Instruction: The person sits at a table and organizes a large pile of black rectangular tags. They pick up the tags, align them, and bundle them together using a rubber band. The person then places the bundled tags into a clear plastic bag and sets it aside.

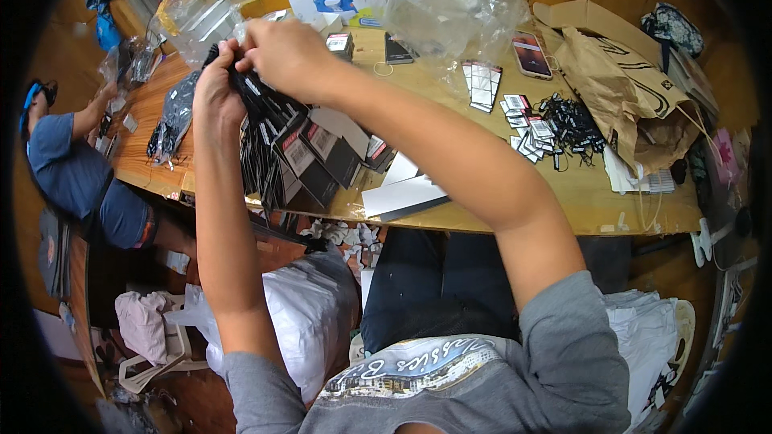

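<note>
A thick bundle of black tag cords [262, 124] hangs from my hands at the left part of the table. My left hand [217, 95] is closed round its upper end. Crossing over from the right, my right hand [283, 55] has its fingers pinched at the top of the same bundle, touching the left fingertips. Black and white hang tags [320, 162] fan out below the cords near the table's front edge. Just right of them lie white card strips [402, 193]. What exactly the right fingertips pinch is partly hidden.
Loose tags [531, 130] and a heap of black cords [569, 124] lie on the right of the table [482, 201], near a phone [532, 56] and a brown paper bag [623, 88]. Clear plastic [458, 20] stands behind. Another person [68, 161] sits at the left.
</note>
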Action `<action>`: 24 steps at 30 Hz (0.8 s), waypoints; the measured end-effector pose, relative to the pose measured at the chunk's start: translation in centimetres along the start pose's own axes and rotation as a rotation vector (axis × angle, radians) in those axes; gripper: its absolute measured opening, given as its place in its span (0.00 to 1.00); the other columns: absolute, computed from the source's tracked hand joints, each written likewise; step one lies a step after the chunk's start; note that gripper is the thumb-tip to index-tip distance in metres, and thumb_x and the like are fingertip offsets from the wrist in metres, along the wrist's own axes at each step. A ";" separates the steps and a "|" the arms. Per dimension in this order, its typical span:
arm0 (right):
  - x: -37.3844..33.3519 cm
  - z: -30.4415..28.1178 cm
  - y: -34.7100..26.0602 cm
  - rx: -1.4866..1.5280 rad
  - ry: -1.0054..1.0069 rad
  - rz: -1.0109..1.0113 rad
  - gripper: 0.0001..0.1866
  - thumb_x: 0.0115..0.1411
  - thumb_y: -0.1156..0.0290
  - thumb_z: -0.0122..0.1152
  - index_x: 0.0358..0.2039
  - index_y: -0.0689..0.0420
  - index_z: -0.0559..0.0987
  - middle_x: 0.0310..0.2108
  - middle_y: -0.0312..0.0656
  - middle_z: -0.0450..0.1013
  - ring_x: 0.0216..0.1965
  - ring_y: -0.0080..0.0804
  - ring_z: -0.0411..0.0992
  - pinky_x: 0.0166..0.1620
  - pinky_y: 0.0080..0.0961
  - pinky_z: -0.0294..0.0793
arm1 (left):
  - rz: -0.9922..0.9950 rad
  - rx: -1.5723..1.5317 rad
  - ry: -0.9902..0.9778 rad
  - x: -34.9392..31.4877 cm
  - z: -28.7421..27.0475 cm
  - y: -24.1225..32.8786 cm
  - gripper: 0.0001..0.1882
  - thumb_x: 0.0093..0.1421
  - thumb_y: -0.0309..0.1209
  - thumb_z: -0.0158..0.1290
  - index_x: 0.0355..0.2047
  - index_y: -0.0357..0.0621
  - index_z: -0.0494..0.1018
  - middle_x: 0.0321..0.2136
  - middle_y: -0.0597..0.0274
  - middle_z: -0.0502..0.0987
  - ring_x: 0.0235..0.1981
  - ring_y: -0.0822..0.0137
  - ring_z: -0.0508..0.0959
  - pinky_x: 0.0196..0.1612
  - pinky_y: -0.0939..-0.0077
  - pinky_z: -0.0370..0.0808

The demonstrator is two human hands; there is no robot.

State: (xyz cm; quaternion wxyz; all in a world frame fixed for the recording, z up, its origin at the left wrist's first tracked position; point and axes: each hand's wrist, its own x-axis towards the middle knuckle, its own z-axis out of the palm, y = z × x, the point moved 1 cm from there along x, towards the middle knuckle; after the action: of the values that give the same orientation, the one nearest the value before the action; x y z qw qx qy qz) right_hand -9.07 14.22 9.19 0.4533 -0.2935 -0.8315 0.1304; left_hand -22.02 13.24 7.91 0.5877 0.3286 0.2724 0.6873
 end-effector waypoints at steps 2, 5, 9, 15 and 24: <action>-1.6 -2.1 1.0 0.036 0.018 -0.063 0.11 0.45 0.69 0.52 0.30 0.58 0.70 0.26 0.46 0.70 0.32 0.40 0.68 0.35 0.32 0.65 | 0.111 0.038 0.031 -0.3 0.2 1.3 0.08 0.56 0.32 0.39 0.24 0.41 0.61 0.22 0.61 0.65 0.16 0.74 0.61 0.22 0.89 0.62; -6.7 -7.8 2.8 -0.075 0.036 -0.102 0.11 0.48 0.71 0.48 0.33 0.61 0.69 0.33 0.46 0.66 0.36 0.36 0.65 0.38 0.27 0.63 | 0.258 0.191 -0.028 -1.0 -1.3 5.0 0.03 0.55 0.27 0.40 0.25 0.43 0.60 0.18 0.66 0.61 0.17 0.76 0.60 0.22 0.88 0.61; -14.6 -13.4 6.9 -0.027 -0.227 0.451 0.08 0.50 0.75 0.44 0.30 0.63 0.70 0.29 0.45 0.68 0.33 0.33 0.67 0.38 0.23 0.63 | 0.246 0.092 -0.264 -2.5 -0.7 7.9 0.03 0.56 0.25 0.37 0.25 0.42 0.59 0.15 0.69 0.58 0.18 0.77 0.59 0.26 0.90 0.59; -22.4 -13.6 8.5 -0.271 -0.312 0.191 0.11 0.50 0.65 0.48 0.33 0.56 0.70 0.37 0.40 0.66 0.46 0.35 0.59 0.47 0.33 0.54 | 0.199 0.168 -0.480 -3.3 1.4 9.9 0.08 0.59 0.30 0.34 0.24 0.43 0.58 0.14 0.71 0.56 0.18 0.78 0.59 0.27 0.90 0.59; -24.3 -13.0 9.0 -0.351 -0.482 0.230 0.13 0.52 0.62 0.45 0.37 0.52 0.67 0.43 0.35 0.61 0.52 0.34 0.51 0.52 0.46 0.41 | 0.262 0.380 -0.406 -3.8 2.2 6.6 0.10 0.58 0.37 0.35 0.26 0.44 0.58 0.16 0.71 0.57 0.23 0.76 0.59 0.33 0.85 0.59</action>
State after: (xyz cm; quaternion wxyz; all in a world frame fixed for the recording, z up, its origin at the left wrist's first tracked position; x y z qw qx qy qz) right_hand 15.17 6.03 -4.37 0.1681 -0.4203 -0.8860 0.1009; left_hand -24.13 8.46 13.82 0.4648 0.5955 0.2283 0.6142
